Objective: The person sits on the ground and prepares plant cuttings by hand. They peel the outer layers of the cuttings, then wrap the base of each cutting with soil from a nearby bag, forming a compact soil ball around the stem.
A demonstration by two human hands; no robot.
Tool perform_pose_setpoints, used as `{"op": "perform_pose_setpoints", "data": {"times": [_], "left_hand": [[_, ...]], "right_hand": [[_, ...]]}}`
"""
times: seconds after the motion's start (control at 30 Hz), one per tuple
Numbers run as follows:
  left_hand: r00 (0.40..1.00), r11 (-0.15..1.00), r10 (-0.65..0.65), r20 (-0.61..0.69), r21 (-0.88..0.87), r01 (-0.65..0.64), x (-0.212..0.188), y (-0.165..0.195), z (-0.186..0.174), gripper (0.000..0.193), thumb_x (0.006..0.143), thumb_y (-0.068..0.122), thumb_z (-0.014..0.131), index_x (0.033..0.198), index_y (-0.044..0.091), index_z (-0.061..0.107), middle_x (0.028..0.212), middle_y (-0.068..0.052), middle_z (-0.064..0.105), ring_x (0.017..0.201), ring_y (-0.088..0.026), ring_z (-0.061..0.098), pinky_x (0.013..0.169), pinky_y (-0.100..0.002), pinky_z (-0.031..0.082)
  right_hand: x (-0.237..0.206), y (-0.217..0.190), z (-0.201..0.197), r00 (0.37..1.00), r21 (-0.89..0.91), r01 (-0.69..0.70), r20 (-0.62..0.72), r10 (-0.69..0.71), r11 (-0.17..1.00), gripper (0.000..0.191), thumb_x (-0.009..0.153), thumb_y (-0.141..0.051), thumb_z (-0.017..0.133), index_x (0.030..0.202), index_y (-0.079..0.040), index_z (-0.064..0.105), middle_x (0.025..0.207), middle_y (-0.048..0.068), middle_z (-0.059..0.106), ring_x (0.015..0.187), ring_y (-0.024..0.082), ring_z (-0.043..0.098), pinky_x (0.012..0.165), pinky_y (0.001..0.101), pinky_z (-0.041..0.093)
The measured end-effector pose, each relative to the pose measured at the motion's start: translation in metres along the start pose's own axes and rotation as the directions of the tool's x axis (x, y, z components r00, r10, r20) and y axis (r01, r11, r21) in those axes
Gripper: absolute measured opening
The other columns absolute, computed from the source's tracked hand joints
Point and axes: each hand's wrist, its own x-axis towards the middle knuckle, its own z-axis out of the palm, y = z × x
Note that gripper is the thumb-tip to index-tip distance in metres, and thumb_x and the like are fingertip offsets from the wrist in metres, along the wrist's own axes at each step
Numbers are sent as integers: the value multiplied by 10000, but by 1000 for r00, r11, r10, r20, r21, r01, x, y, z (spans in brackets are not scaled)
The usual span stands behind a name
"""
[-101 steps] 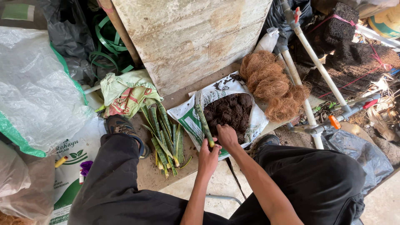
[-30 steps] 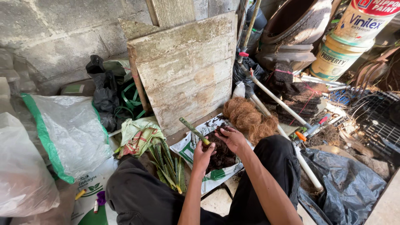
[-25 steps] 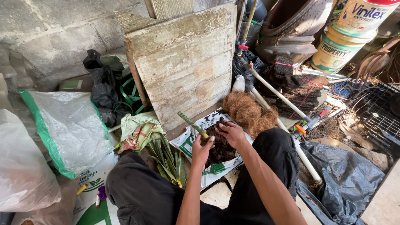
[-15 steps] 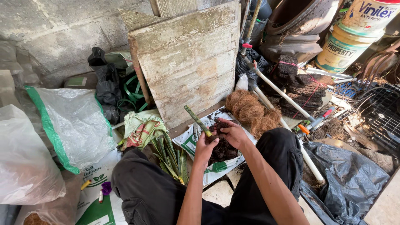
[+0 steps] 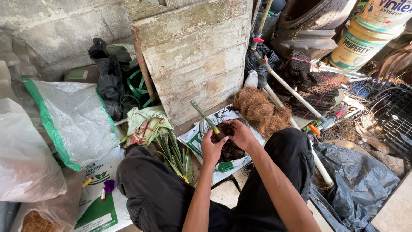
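Green cutting (image 5: 202, 114) gripped in left hand (image 5: 212, 148), right hand (image 5: 241, 134) clasping soil (image 5: 227, 129), open soil bag (image 5: 234, 151) beneath

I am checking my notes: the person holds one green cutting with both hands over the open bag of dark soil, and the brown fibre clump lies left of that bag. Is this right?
Not quite. In the head view the brown fibre clump lies right of the open bag of dark soil, not left. Both hands, left hand and right hand, do hold the green cutting over it.

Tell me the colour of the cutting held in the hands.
Green with paler banding, the plant cutting shows best in the head view.
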Motion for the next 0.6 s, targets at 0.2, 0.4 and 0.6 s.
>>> {"op": "perform_pose_setpoints", "data": {"times": [0.2, 0.4, 0.6], "left_hand": [[992, 964, 130, -3, 236, -126, -10, 18, 0, 707, 778, 135, 873, 1419, 68, 582, 1168, -144, 625, 1030, -312, 666, 862, -408, 561], [984, 946, 179, 21, 273, -178, -13, 28, -1, 652, 755, 78, 848, 1373, 107, 643, 1125, -128, 571, 998, -303, 647, 834, -392, 578], [937, 875, 348, 42, 344, -340, -13, 17, 4, 420, 754, 65, 870, 1158, 64, 753, 1174, -116, 575, 1112, -310, 575, 923, -423, 525]], "right_hand": [[-3, 6, 1, 994, -73, -83, 65, 88, 994, 480, 1039, -439, 441, 1153, -34, 673, 1078, 99, 660, 915, 195, 575, 782, 350, 483], [-3, 18, 2, 993, -148, -10, 117, 27, 989, 350, 1015, -402, 560, 1134, -82, 640, 980, 22, 665, 853, 140, 590, 680, 306, 455], [-10, 18, 13, 998, -188, -46, 37, 54, 981, 376, 965, -429, 688, 1069, -67, 688, 922, 15, 654, 775, 135, 577, 639, 317, 456]]}}
